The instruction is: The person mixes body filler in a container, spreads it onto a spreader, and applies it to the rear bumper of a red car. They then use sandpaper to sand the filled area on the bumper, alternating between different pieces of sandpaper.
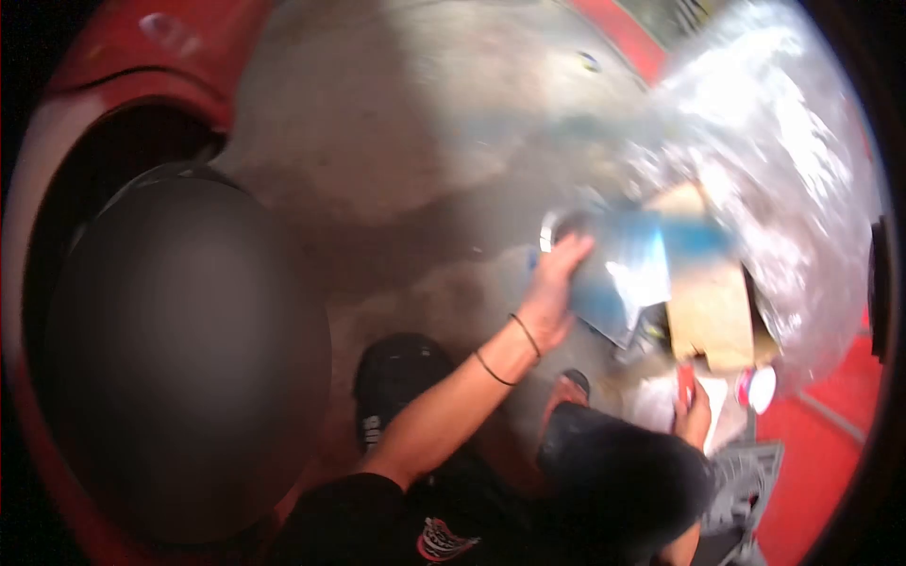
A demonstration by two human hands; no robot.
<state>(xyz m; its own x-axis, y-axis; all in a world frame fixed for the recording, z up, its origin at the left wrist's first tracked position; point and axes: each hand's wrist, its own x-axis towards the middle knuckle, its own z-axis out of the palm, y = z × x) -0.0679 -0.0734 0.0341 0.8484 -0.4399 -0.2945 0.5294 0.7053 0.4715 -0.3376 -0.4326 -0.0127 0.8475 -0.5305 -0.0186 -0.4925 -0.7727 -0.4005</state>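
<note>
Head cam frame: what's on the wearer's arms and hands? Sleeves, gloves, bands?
Both hands are bare, no gloves. The left hand belongs to an arm bare to near the shoulder, where a black short sleeve begins; two thin dark bands circle the wrist and lower forearm. Only a little of the right hand shows; its sleeve is hidden.

No legible text anywhere in the view. Black shirt (pixel 415 528) at bottom edge carries a small round red-and-white emblem (pixel 441 541); any lettering on it is too blurred to read. Blue-and-silver shiny packet (pixel 628 274) is motion-smeared; no print can be made out. Flat brown cardboard piece (pixel 722 311) shows no markings. Small round white-and-red object (pixel 758 387) at lower right may bear a label, but it is too small and blurred to tell.
</note>
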